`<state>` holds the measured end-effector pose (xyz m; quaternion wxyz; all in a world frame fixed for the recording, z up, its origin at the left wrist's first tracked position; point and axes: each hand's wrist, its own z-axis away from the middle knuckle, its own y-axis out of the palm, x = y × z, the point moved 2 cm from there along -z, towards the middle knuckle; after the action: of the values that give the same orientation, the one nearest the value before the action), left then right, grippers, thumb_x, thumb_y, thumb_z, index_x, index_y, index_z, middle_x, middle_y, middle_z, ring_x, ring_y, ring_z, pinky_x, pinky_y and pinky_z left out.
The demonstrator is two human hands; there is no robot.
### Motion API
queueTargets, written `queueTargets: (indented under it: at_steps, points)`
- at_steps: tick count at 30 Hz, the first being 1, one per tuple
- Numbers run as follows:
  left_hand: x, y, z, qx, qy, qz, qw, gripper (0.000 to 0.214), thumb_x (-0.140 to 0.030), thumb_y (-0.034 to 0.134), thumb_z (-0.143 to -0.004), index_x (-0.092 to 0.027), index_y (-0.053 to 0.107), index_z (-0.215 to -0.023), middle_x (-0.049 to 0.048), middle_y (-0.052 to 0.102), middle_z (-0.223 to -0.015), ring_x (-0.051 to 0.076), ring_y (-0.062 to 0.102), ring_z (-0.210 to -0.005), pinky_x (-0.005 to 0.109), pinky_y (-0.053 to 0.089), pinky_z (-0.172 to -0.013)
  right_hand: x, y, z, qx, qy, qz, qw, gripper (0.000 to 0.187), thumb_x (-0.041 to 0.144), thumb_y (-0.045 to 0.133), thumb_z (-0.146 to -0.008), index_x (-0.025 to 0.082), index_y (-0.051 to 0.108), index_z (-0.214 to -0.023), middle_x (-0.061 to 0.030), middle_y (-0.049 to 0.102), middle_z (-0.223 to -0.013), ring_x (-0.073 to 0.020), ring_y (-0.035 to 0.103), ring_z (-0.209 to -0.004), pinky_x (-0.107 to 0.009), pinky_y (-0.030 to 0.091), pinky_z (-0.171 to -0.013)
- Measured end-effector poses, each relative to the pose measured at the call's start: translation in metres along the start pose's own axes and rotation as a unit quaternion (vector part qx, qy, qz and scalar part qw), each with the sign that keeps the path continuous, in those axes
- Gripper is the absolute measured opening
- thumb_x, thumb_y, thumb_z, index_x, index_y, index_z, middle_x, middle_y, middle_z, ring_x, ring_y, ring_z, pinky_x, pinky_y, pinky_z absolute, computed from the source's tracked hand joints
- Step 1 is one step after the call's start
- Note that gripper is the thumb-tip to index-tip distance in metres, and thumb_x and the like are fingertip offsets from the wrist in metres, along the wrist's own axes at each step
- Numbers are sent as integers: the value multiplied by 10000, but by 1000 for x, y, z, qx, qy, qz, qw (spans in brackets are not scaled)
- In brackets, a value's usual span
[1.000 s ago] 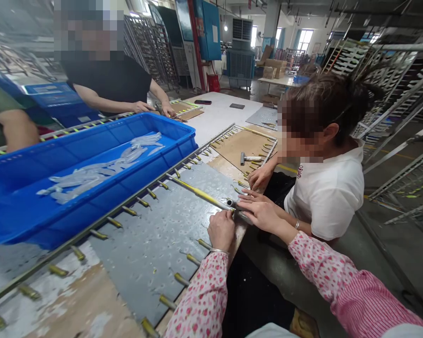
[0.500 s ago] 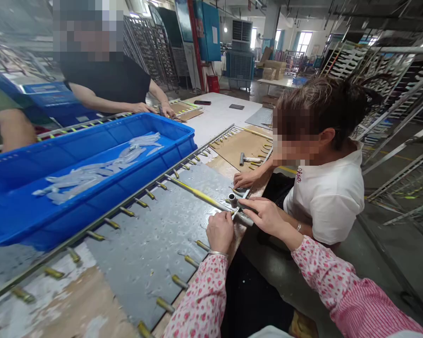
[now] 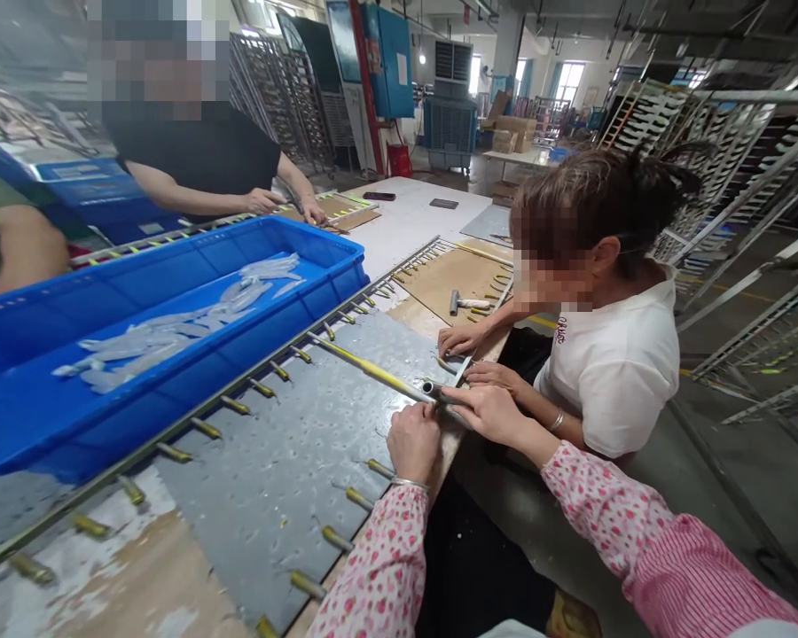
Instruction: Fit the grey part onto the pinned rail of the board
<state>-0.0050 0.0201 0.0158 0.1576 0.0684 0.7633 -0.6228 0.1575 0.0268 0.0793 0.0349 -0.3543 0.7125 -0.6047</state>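
My right hand (image 3: 496, 414) is closed around a hammer whose head is a short metal pipe (image 3: 432, 390), its round open end facing left. That head is low over the frame's near rail, just beyond my left fingers; I cannot tell whether it touches. My left hand (image 3: 413, 440) is a closed fist at the same rail, its fingertips turned down and whatever they pinch hidden. Beneath both hands lies a long metal frame with a yellow-and-silver crossbar (image 3: 365, 365) and short yellowish pegs (image 3: 259, 387) with thin wire ends along its rails.
A blue bin (image 3: 293, 292) holding translucent strips stands beyond the frame. At my right, a co-worker's hands (image 3: 496, 377) work on the same rail, close to mine. Another pipe-headed hammer (image 3: 454, 302) lies on brown board. Across the table, another person's hands (image 3: 314, 211) work.
The hammer head has dropped and tilted toward the rail as my right hand moved slightly left and down. My left hand stays nearly in place. More of the co-worker's nearer hand shows.
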Motion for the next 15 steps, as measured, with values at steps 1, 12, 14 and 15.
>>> queueTargets:
  at_steps: [1, 12, 14, 15]
  points:
    - [0, 0, 0, 1, -1, 1, 1000, 369, -335, 355, -976, -183, 670, -860, 80, 681, -930, 246, 553, -902, 330, 349, -749, 0, 0, -1, 16, 3, 10, 1000, 353, 310, 552, -934, 273, 622, -1279, -46, 729, -1034, -193, 668, -922, -279, 493, -854]
    - [0, 0, 1, 0, -5, 17, 1000, 355, -347, 372, -971, -194, 677, -867, 72, 683, -926, 247, 550, -901, 328, 337, -724, -3, -3, -3, 14, 0, 4, 1000, 357, 325, 540, -939, 279, 615, -1285, -46, 722, -1043, -191, 657, -935, -267, 482, -833]
    - [-2, -1, 1, -4, 4, 10, 1000, 377, -361, 362, -974, -190, 671, -842, 76, 681, -916, 246, 550, -890, 329, 336, -730, -1, -6, -1, -19, -8, -17, 1000, 383, 335, 492, -966, 281, 566, -1338, -47, 712, -1077, -179, 651, -944, -261, 475, -845]
    - [-2, -1, 1, -5, 10, 7, 1000, 386, -365, 359, -975, -188, 668, -828, 77, 681, -912, 244, 550, -883, 330, 335, -736, 0, -7, -1, -34, -16, -29, 999, 396, 334, 465, -979, 276, 539, -1363, -48, 706, -1097, -171, 647, -953, -257, 469, -857]
